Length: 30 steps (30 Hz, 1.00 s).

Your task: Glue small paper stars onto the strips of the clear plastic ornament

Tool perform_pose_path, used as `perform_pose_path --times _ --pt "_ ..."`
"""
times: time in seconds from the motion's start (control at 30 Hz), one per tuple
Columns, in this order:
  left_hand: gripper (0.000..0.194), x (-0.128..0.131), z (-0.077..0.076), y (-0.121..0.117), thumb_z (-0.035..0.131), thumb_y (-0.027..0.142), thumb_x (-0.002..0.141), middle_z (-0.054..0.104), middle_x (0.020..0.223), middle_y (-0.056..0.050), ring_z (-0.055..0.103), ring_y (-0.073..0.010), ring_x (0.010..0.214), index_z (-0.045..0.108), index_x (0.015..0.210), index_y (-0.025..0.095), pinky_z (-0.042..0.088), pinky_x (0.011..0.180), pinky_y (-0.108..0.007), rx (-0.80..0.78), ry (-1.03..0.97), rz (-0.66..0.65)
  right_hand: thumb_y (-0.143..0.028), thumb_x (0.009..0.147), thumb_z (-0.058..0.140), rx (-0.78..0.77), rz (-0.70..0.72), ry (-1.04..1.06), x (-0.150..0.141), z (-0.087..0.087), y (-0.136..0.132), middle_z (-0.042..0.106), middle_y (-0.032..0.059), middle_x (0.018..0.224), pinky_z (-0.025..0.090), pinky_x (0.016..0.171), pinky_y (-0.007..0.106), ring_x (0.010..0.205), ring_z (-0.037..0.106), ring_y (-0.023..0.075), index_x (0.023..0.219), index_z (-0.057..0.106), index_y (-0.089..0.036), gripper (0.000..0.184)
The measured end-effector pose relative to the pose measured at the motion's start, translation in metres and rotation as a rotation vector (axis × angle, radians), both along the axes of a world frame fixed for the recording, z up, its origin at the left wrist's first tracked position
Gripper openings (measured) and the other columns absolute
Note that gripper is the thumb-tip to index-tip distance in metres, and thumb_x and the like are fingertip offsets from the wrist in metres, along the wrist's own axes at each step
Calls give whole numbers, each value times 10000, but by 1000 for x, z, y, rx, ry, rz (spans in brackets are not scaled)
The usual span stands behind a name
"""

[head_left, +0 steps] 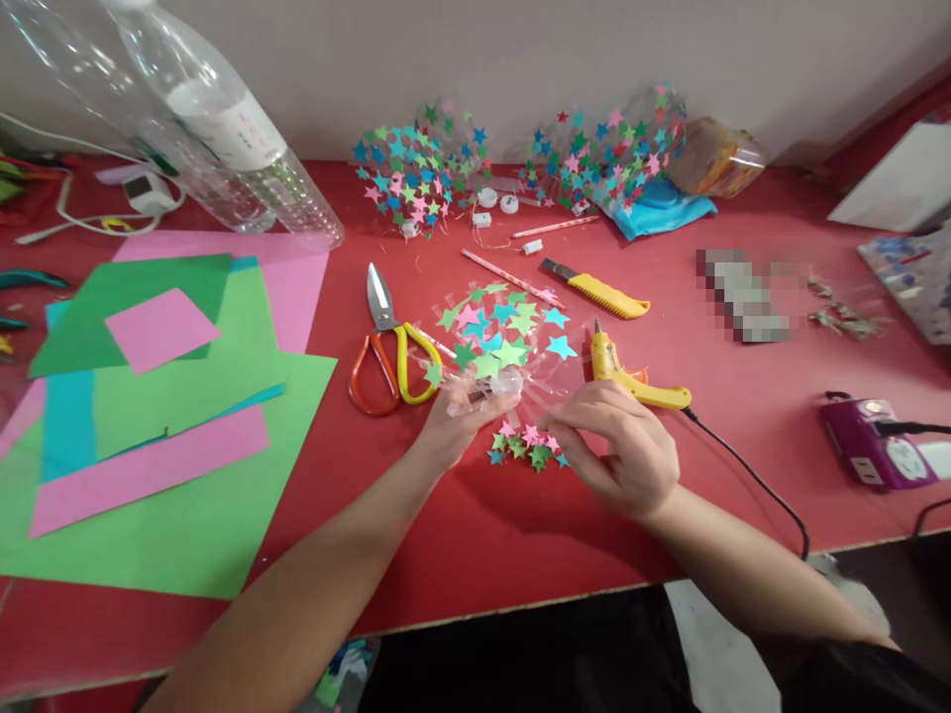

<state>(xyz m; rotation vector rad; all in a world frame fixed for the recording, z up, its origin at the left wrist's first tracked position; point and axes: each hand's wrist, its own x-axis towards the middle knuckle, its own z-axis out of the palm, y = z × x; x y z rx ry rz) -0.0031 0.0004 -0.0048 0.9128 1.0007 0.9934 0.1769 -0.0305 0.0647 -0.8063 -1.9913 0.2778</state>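
Set on a red tabletop [461, 564] against a pale wall [520, 45]. Just left of the right hand's [631, 451] fingertips, at centre, shows a small pile of loose paper stars [539, 454]. With thumb and forefinger of that hand, forms a near-pinch; cannot tell whether touching, or closed on anything. With the left hand [450, 426], clamps the neck of a cut plastic piece [509, 354] at centre, just up and left of those fingertips. Along the near right edge, fans bare strips out toward the right hand, the nearer one to both strips and pile. Cannot tell exactly how the neck tilts. Just beyond the right hand lies a yellow glue gun [613, 364], nozzle pointing up the frame; left of the plastic piece, scissors [380, 302]. Farther off come a cutter knife [609, 295] and, at upper centre, star-covered plastic shapes [405, 178].
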Motion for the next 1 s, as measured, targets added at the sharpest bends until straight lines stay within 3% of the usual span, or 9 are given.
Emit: perform_pose_path --times 0.4,0.67,0.8,0.9,1.0 --pt "324 2 0 2 830 274 645 741 894 -37 659 -212 959 727 936 178 469 922 -345 -8 -58 39 -33 838 580 16 3 -19 2 1 -1 694 11 693 518 604 293 613 640 133 1037 588 -193 255" --pt "300 3 6 2 822 277 648 729 884 -30 644 -187 907 731 916 178 468 856 -315 -21 -51 27 -49 840 567 23 58 -8 0 -1 1 718 55 788 549 650 323 738 666 163 1081 609 -172 274" --pt "314 3 9 2 824 280 649 733 895 -29 645 -187 912 725 933 187 474 841 -312 -21 -72 15 -42 822 587 18 84 -1 -2 0 1 721 42 815 562 816 386 752 673 147 1045 615 -170 259" --pt "332 3 10 1 826 293 651 738 895 -35 650 -192 918 720 947 186 479 848 -319 -31 -84 16 -44 830 576 21 84 -33 -3 0 1 725 17 829 507 979 448 722 672 125 1027 620 -185 246" --pt "347 4 10 1 829 309 645 737 875 -39 650 -195 896 716 946 179 480 847 -329 -39 -80 23 -61 847 569 6 34 -53 -3 -1 1 724 -13 833 456 1041 479 709 663 116 1008 631 -217 233"
